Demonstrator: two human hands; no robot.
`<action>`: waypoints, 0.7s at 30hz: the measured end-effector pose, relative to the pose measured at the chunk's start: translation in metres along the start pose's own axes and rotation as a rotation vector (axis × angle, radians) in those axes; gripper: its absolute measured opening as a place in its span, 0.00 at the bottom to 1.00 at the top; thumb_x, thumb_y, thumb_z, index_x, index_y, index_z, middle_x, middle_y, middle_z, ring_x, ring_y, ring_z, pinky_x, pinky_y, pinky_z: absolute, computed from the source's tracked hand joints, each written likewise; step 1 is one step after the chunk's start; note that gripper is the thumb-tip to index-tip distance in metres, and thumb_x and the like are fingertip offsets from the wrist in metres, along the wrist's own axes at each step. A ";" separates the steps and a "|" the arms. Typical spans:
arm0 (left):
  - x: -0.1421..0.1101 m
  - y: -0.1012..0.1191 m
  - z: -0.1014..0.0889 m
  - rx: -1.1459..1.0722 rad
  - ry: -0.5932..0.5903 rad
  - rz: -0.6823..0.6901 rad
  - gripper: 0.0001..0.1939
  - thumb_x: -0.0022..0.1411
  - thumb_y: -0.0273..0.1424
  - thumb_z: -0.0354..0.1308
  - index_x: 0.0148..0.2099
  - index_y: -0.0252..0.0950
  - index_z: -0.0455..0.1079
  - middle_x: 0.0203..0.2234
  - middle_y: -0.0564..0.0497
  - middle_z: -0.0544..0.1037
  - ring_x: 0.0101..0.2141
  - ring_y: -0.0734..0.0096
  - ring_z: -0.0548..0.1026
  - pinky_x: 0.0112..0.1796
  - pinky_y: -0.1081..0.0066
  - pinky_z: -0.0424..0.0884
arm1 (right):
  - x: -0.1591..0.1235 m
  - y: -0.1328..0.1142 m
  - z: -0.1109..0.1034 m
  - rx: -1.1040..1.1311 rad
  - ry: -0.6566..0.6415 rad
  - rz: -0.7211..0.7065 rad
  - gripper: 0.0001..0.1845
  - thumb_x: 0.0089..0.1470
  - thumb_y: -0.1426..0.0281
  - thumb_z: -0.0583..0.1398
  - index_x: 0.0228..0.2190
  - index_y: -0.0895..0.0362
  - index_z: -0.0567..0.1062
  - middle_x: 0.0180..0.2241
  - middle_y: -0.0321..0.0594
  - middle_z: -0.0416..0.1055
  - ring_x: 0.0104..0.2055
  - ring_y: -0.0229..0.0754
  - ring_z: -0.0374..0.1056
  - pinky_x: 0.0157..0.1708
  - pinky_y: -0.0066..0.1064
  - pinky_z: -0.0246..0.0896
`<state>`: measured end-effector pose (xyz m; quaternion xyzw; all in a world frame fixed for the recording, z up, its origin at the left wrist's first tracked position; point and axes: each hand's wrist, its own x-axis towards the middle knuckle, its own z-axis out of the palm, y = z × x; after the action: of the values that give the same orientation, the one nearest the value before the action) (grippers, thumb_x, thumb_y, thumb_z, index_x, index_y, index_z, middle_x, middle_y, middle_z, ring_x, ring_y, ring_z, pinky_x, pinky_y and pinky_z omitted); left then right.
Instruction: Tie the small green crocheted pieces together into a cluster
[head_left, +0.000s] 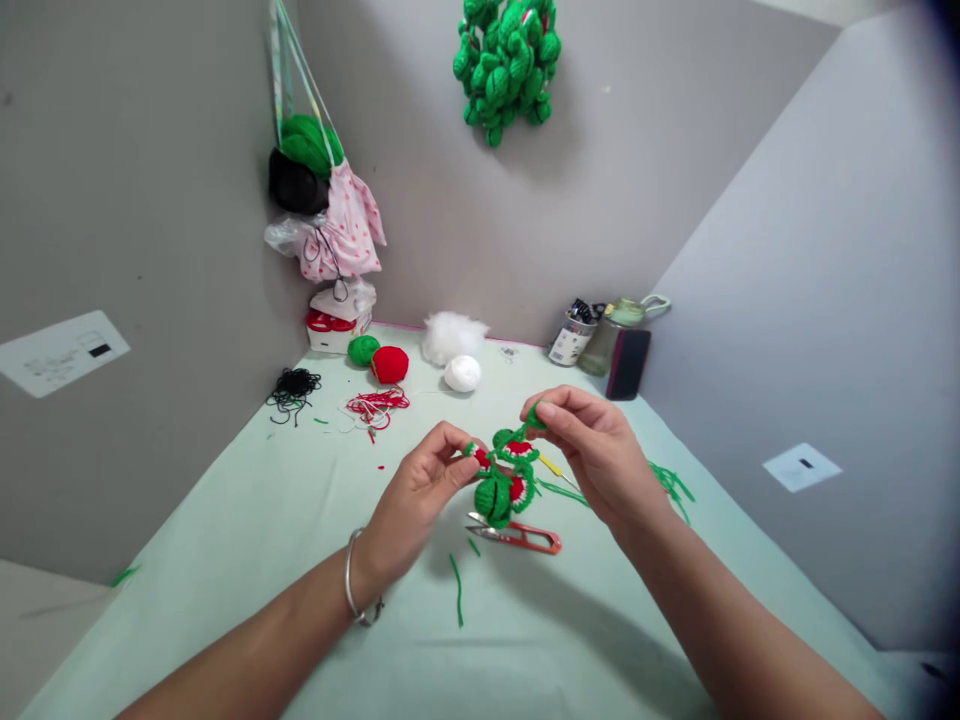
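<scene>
A small crocheted figure (491, 498) in green, with red and white patches and a black line on its round lower part, hangs between my two hands above the table. My left hand (420, 485) pinches a red, white and green part at its left side. Higher up and to the right, my right hand (596, 445) grips the figure's green top end between thumb and fingers. Just below it lie thread snips (529, 538) with orange handles. A yellow-handled crochet hook (551, 466) rests behind the figure, partly hidden by it and my right hand.
Green yarn scraps (457, 590) lie in front. Farther back are a red yarn ball (390, 365), a white ball (463, 373), white stuffing (454, 338) and black yarn (295, 388). A phone (628, 365) leans at the right. Green crocheted pieces (510, 70) hang on the wall.
</scene>
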<state>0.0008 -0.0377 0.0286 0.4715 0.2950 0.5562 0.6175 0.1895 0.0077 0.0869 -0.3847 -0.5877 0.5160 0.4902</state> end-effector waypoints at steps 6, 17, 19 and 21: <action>-0.003 0.001 -0.001 0.074 0.079 0.075 0.10 0.66 0.37 0.61 0.39 0.38 0.66 0.35 0.51 0.75 0.38 0.69 0.72 0.43 0.68 0.67 | 0.008 -0.014 0.008 0.088 -0.078 0.135 0.14 0.51 0.61 0.69 0.25 0.57 0.74 0.31 0.38 0.74 0.32 0.37 0.69 0.40 0.33 0.69; -0.008 -0.003 -0.008 0.286 0.114 0.360 0.03 0.68 0.31 0.58 0.39 0.38 0.69 0.38 0.49 0.77 0.41 0.67 0.75 0.43 0.68 0.71 | 0.016 -0.013 0.018 0.005 -0.117 0.005 0.15 0.52 0.60 0.68 0.27 0.58 0.75 0.29 0.38 0.76 0.30 0.35 0.71 0.33 0.28 0.66; -0.009 -0.005 -0.010 0.368 0.088 0.387 0.03 0.69 0.30 0.57 0.44 0.39 0.70 0.42 0.48 0.77 0.46 0.66 0.75 0.49 0.66 0.70 | 0.019 -0.012 0.019 -0.006 -0.118 -0.017 0.15 0.52 0.60 0.68 0.27 0.58 0.75 0.27 0.37 0.75 0.28 0.34 0.69 0.31 0.27 0.64; -0.010 -0.004 -0.013 0.395 0.084 0.350 0.09 0.70 0.31 0.55 0.51 0.40 0.69 0.49 0.47 0.75 0.54 0.64 0.72 0.56 0.64 0.65 | 0.018 -0.011 0.022 -0.054 -0.133 -0.038 0.15 0.52 0.60 0.68 0.27 0.58 0.75 0.26 0.36 0.74 0.27 0.34 0.67 0.30 0.27 0.63</action>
<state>-0.0114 -0.0434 0.0185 0.6030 0.3372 0.6052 0.3954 0.1644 0.0174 0.1014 -0.3512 -0.6400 0.5150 0.4492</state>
